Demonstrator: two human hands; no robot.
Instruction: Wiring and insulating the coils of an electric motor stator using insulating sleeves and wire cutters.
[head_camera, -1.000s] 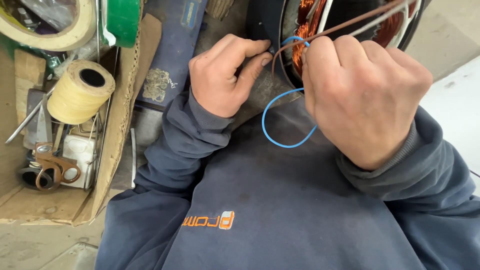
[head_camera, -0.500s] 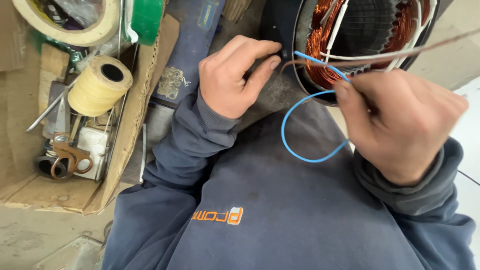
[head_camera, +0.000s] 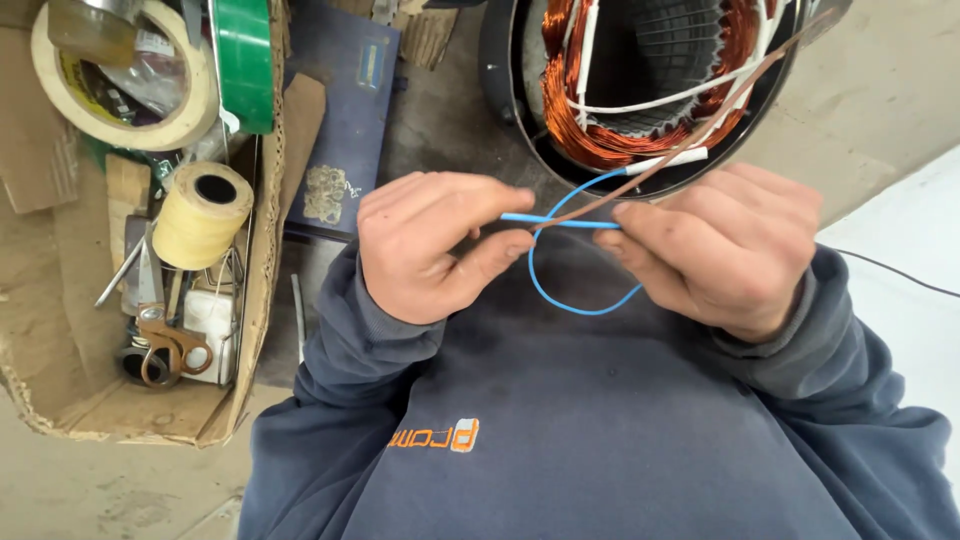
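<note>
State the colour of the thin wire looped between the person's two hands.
Bright blue wire, best seen in the head view.

Soft, even daylight falls on my work; shadows are faint. The copper windings (head_camera: 600, 140) glint slightly at upper centre. The view is sharp, with mild stretching toward the corners.

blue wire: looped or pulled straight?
Looped. The blue wire curves down in a loop between the left hand and right hand, both pinching it.
</note>
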